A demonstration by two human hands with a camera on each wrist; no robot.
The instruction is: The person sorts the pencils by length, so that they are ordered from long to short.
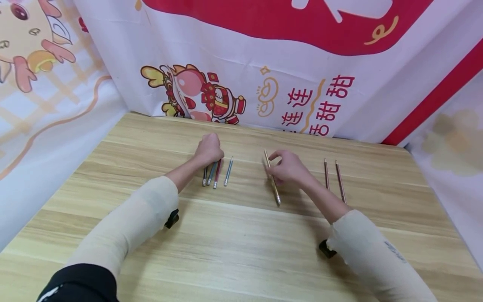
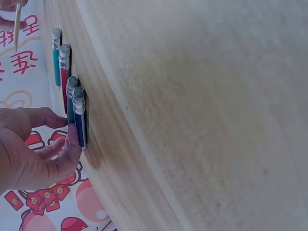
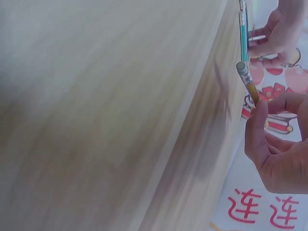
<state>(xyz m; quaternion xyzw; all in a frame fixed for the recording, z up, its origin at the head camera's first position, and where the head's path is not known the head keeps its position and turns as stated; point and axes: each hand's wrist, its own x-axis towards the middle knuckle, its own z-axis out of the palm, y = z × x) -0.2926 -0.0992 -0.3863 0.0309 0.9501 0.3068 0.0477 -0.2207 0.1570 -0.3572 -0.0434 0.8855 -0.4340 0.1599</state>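
Observation:
My left hand [image 1: 209, 149] is at the far ends of a row of eraser-tipped pencils. Its fingertips pinch a blue-green pencil [image 2: 71, 103], with a dark pencil [image 2: 80, 115] lying against the fingers and a red pencil [image 1: 217, 173] on the other side. A second blue-green pencil [image 1: 228, 172] lies a little to the right, apart from the hand. Between thumb and fingers, my right hand [image 1: 289, 167] holds a gold pencil [image 1: 275, 189], its eraser end tilted toward me. In the right wrist view that gold pencil [image 3: 251, 89] appears raised off the table.
Two dark red pencils, one of them the outer pencil [image 1: 341, 182], lie right of my right hand, partly behind the forearm. The wood-grain table [image 1: 241, 243] meets a printed white-and-red cloth [image 1: 256, 54] at its back edge. More cloth hangs at both sides.

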